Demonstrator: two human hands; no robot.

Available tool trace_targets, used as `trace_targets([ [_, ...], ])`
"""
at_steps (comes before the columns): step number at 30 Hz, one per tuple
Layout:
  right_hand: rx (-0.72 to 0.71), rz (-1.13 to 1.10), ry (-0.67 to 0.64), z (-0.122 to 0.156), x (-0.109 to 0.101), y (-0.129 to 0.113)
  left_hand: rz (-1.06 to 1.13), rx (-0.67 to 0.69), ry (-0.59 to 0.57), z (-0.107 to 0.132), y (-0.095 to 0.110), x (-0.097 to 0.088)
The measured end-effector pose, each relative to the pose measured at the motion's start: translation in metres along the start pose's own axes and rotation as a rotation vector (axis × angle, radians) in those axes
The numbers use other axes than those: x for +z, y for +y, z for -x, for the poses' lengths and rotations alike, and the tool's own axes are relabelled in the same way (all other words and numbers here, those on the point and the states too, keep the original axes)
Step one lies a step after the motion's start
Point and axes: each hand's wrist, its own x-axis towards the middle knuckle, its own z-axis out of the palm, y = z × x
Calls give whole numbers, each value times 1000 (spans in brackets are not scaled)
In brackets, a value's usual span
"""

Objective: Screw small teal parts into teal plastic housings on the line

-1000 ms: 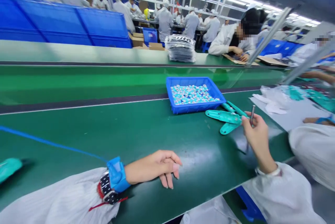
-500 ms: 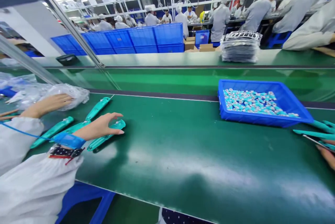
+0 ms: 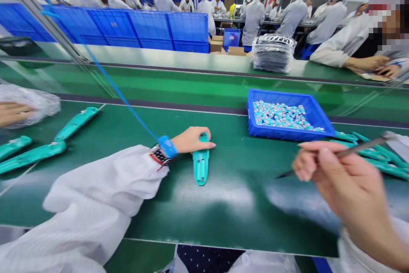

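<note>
My left hand (image 3: 194,139), with a blue wrist strap, is closed on the top end of a teal plastic housing (image 3: 201,166). The housing stands out lengthwise toward me, its hollow inner side up, on or just over the green work surface. My right hand (image 3: 343,179), slightly blurred, is closed round thin metal tweezers (image 3: 361,147), whose dark tip points left toward the housing. Beyond that hand lies a group of teal housings (image 3: 380,153), partly hidden by it. A blue tray (image 3: 284,133) of small teal-and-white parts stands behind, between the two hands.
Several more teal housings (image 3: 76,124) lie at left, near another person's hand (image 3: 14,113) on a clear plastic bag (image 3: 41,102). A blue cord (image 3: 118,92) runs up from my left wrist. Across the divider stand a stack of bagged sheets (image 3: 273,53) and blue crates (image 3: 188,26).
My left hand has taken a housing from the left group and carried it right, in front of me. My right hand has come in from the right edge with the tweezers. The view has turned left-to-right.
</note>
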Motion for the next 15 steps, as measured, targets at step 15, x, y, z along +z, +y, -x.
trace_targets([
  [15, 15, -388, 35, -48, 88, 36, 97, 198, 43, -56, 72, 61],
])
